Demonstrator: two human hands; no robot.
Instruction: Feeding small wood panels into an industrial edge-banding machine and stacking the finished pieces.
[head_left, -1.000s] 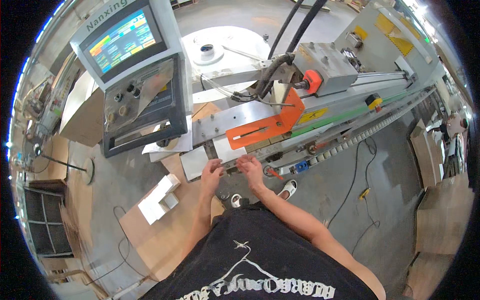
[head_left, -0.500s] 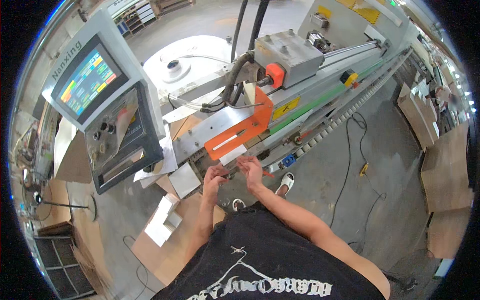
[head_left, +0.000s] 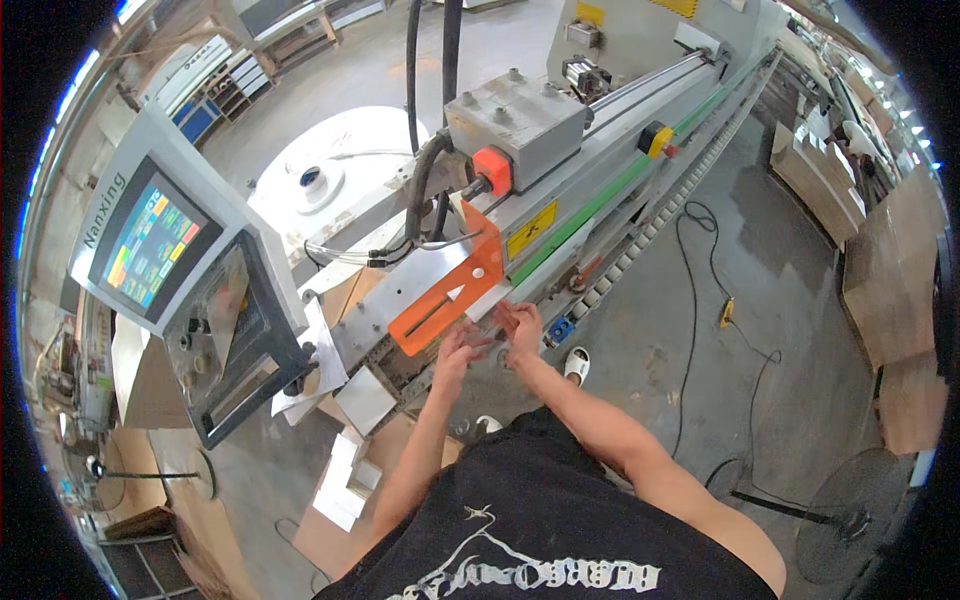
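Both hands sit a little higher now: left hand (head_left: pixel 455 350) and right hand (head_left: pixel 520 328), fingers spread, touching the orange bracket's (head_left: pixel 440 300) lower edge

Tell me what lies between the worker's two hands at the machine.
In the head view, the left hand and right hand flank a small pale piece at the machine's edge, just below the orange bracket. Its kind is unclear.

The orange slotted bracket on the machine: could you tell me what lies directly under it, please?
Under the orange slotted bracket lies a bare metal plate. Both hands, left hand and right hand, are below its lower edge. Whatever they handle is hidden.
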